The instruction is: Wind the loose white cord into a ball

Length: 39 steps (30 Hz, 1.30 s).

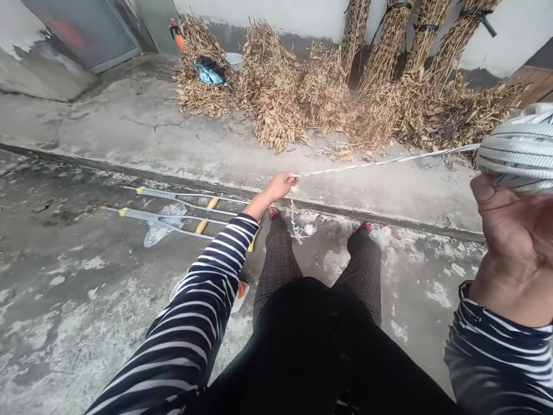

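Between my two hands a white strap (367,165) runs taut, with a thin dark line along it. My left hand (281,185) pinches its left end in front of my legs. From there a thin white cord (292,213) hangs down to the ground and ends in a loose tangle (305,231) between my shoes. At the right edge my right hand (514,230) is raised and holds a thick roll of white webbing (516,151) from below. The strap leaves the roll's left side. Part of the roll lies outside the picture.
Dried plant bundles (276,86) stand along the wall, several tied upright. A blue cloth (211,74) and an orange-topped sprayer (176,36) are among them. A concrete step edge (415,222) crosses before my feet. Crutches (173,196) lie left, over clear plastic (161,229).
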Tool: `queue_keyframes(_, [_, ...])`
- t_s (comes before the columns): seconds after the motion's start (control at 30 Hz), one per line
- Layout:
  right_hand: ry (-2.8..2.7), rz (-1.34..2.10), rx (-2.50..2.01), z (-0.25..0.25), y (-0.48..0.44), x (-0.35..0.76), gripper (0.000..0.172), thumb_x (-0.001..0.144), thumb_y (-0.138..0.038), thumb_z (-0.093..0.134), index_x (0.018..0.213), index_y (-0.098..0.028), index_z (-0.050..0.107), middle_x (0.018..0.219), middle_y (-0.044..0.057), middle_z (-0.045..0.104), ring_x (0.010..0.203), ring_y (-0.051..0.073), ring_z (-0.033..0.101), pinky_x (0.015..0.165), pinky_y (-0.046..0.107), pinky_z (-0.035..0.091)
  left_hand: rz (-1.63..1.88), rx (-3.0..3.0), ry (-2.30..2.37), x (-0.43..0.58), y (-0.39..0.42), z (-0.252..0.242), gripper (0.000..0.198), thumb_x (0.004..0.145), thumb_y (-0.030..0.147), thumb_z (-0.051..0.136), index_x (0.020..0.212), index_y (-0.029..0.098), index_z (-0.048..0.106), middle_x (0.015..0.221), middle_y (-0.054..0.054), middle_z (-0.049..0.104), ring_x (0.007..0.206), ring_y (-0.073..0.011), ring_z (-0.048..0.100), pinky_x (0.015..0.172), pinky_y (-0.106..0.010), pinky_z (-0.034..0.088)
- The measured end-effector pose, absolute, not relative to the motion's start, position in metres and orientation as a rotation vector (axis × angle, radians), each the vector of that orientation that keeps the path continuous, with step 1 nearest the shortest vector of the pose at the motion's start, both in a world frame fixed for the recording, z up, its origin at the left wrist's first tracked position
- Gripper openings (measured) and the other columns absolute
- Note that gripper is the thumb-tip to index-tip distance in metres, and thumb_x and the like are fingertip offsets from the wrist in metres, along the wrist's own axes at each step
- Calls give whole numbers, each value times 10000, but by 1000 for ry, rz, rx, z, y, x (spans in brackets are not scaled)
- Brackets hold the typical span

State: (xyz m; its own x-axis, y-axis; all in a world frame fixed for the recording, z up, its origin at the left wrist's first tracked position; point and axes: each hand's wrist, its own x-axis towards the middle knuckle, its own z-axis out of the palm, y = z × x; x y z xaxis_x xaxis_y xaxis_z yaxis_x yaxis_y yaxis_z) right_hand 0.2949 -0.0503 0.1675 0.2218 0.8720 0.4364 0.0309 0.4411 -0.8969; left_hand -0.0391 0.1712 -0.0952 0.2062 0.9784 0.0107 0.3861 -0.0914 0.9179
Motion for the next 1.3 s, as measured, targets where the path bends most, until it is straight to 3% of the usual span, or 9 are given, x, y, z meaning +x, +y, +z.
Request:
queue_keyframes(0.1, [-1160, 711, -873, 160, -55, 285, 455, 675, -368, 890, 1115, -446, 806, 1325, -68, 734, 1503, 341, 514, 1066, 507, 595, 721, 1647, 1369, -27, 178, -91, 235, 1010, 53, 449, 987, 55, 683, 797, -47, 682, 787, -122, 588, 839, -256, 526])
queue_keyframes(0.17, [-1139, 744, -852, 148, -52, 275, 467, 636, -306, 919, 1073, -418, 802, 1292, -33, 739, 1441, 346, 570, 1134, 543, 553, 612, 1680, 1357, -8, 166, -100, 145, 970, 100, 559, 973, 86, 703, 803, -49, 707, 805, -146, 612, 904, -290, 525])
queue_keyframes(0.23, [-1154, 815, -912, 127, -45, 266, 604, 549, -242, 952, 1115, -384, 795, 1294, -32, 724, 1347, 306, 627, 1188, 500, 513, 538, 1702, 1306, 14, 144, -109, 117, 908, 177, 678, 1001, 131, 731, 919, -80, 766, 890, -187, 664, 963, -320, 525])
queue_keyframes(0.43, [-879, 1203, -1211, 38, -17, 252, 675, 516, -314, 927, 1162, -262, 739, 1180, 59, 769, 1077, 302, 704, 856, 444, 608, 740, 1425, 778, 68, 70, -90, 476, 871, 288, 695, 1330, 162, 690, 1323, -147, 739, 1220, -261, 681, 1125, -414, 470])
queue_keyframes(0.53, [-805, 1214, -1264, 7, -12, 247, 669, 507, -311, 931, 1143, -241, 736, 1184, 71, 774, 1057, 291, 705, 811, 403, 601, 754, 1275, 642, 78, 40, -74, 494, 857, 344, 720, 1312, 156, 692, 1223, -139, 777, 1176, -264, 702, 1086, -395, 475])
queue_keyframes(0.67, [-872, 1135, -1240, -13, -12, 245, 619, 489, -285, 942, 1079, -228, 764, 1159, 70, 796, 1099, 293, 723, 928, 416, 603, 671, 1329, 803, 75, 8, -80, 351, 868, 495, 678, 954, 163, 752, 824, -76, 780, 837, -209, 696, 895, -337, 512])
queue_keyframes(0.8, [-843, 1119, -1319, -35, -10, 251, 597, 504, -308, 933, 1069, -207, 768, 1072, 85, 814, 1050, 308, 762, 972, 463, 608, 504, 1440, 902, 70, -13, -99, 257, 852, 455, 623, 757, 225, 686, 682, -20, 737, 639, -170, 601, 733, -305, 492])
queue_keyframes(1.03, [-788, 992, -1392, -41, -2, 272, 667, 467, -223, 904, 1115, -189, 747, 1205, 93, 781, 1193, 295, 704, 1114, 498, 551, 378, 1314, 880, 34, -34, -93, 178, 857, 338, 598, 763, 211, 682, 711, -14, 763, 789, -182, 726, 897, -306, 534])
queue_keyframes(1.3, [-710, 1060, -1141, 17, 1, 279, 461, 525, -225, 864, 978, -216, 780, 1095, 46, 801, 888, 225, 743, 823, 439, 679, 417, 1459, 1087, -2, 6, -113, 214, 842, 288, 554, 783, 166, 719, 836, -44, 792, 866, -177, 715, 906, -293, 518])
